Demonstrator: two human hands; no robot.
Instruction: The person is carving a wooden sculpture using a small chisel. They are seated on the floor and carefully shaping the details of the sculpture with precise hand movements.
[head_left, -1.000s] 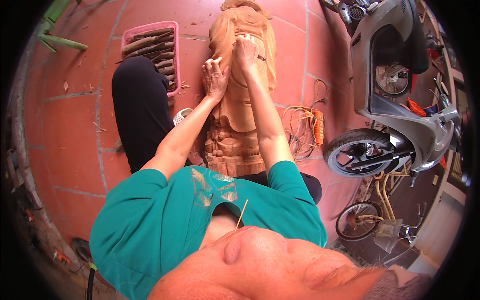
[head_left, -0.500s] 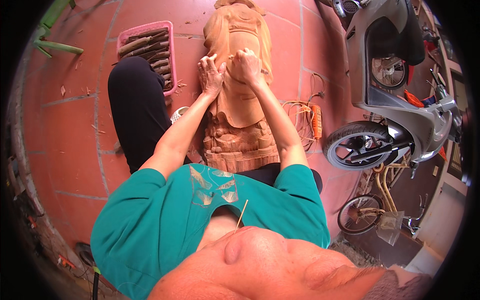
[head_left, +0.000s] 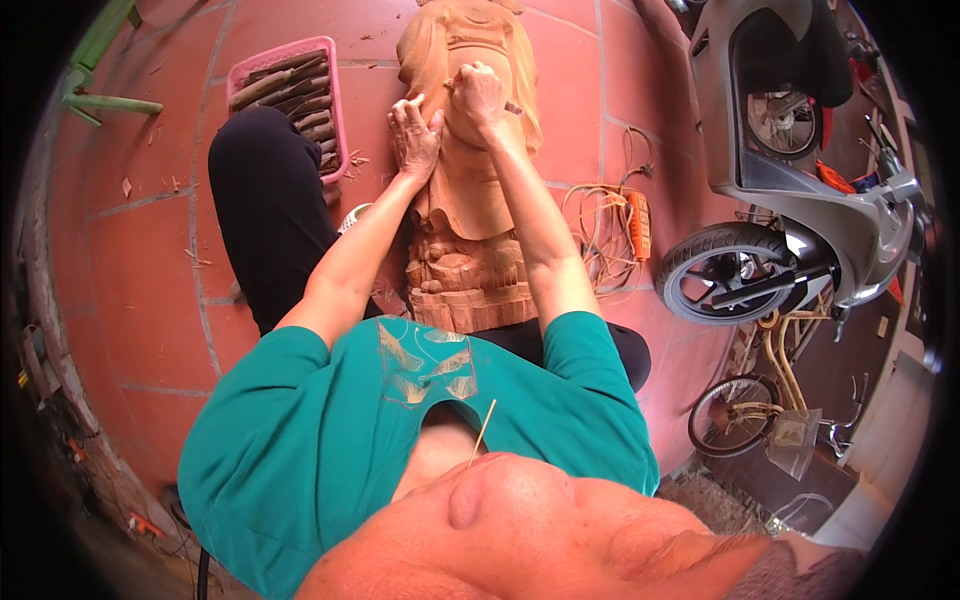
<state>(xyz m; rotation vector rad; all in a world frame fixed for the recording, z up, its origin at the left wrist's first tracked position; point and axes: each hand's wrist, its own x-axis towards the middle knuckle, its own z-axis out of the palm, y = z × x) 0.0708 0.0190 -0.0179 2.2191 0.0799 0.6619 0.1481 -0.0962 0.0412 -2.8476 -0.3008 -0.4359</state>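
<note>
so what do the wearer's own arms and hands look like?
Left hand and right hand: bare, five-fingered, no gloves. Forearms bare too, no watch or cables visible. Short, loose, plain green sleeves ending near the elbows. Any rings: too small to tell.

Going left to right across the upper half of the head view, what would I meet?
Green furniture leg, pink plastic basket, carved wooden statue, orange power strip, gray motor scooter.
</note>
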